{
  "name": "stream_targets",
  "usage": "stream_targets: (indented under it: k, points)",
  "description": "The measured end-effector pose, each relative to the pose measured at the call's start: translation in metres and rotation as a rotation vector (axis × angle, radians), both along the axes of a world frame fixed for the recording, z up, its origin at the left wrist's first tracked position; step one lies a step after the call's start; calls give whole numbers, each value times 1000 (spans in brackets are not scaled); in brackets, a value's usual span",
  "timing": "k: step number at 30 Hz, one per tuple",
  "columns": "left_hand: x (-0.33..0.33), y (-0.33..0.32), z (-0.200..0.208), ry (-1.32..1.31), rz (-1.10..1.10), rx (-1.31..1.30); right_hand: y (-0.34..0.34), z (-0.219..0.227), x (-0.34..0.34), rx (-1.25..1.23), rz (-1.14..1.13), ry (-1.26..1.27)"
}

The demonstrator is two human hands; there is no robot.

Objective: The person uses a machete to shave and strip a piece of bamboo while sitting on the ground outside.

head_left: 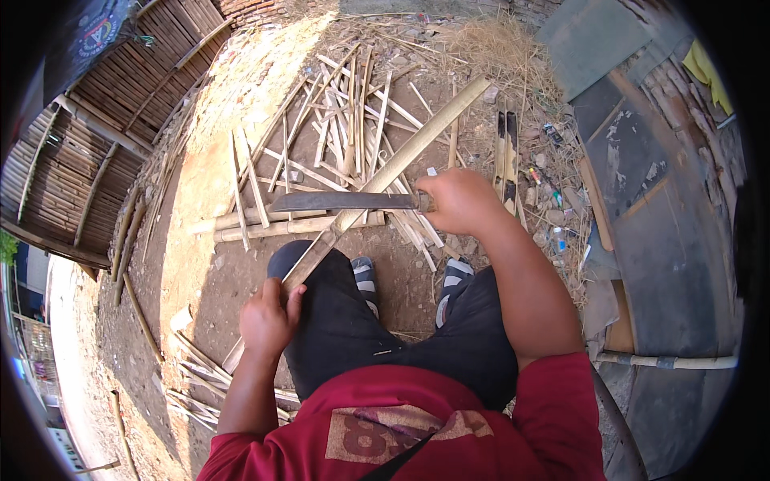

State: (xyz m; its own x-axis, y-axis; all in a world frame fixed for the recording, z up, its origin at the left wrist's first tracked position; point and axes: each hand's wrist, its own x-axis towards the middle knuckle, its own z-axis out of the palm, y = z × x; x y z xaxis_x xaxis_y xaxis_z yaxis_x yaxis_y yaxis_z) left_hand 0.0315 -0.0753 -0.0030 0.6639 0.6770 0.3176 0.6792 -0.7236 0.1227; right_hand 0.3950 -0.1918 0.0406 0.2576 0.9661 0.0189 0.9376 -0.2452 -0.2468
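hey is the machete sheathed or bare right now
Bare: the machete in the right hand crosses the bamboo strip with its dark blade uncovered.

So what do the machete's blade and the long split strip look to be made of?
Machete's blade: probably steel, dull dark gray, judging by its thin, metallic look. Long split strip: likely bamboo, pale and unpolished, given its channelled inner face and apparent node.

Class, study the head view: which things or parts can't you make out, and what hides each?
All in the head view:
- Handle of the knife: mostly covered by the right hand.
- Wooden strip: the patch behind the knife is blocked by it.
- Palm of the left hand: turned from the camera.
- Slatted panel: cut off by the dark rim.
- Blue-and-white object: too small to identify.
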Motion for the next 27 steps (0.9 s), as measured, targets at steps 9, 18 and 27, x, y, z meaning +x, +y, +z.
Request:
stream_targets:
  k: [9, 18, 27]
  points:
    - [-8, 1, 1, 17, 28, 30, 0, -1, 8, -25, -66, 31]
    - [-16, -4, -2, -13, 23, 42, -4, -1, 21, 47, -148, 84]
    - [-22, -3, -6, -35, 18, 99, -8, -13, 35, 171, -141, 65]
